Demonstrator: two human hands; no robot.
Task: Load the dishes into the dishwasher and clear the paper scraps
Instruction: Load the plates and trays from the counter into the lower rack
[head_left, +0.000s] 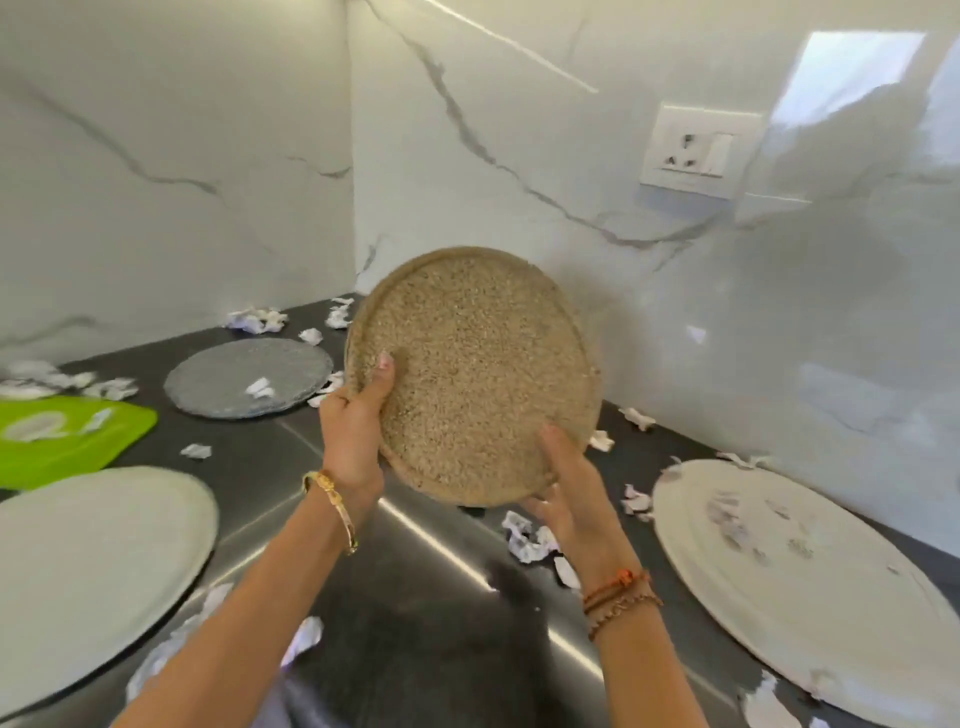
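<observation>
While speckled brown plate (472, 374) hangs tilted above steel counter (415, 597), left hand (353, 421) pinches rim, right hand (566, 493) cups lower edge. Advice: hold both grips firm, carry plate edge-on to dishwasher; paper scraps (527, 535) remain.

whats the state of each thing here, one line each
speckled plate: lifted, tilted, held by both hands
left hand: grips plate rim
right hand: grips plate's lower edge
grey plate: flat on counter, scrap on it
white plate: flat, scraps on it
paper scraps: scattered on counter
</observation>
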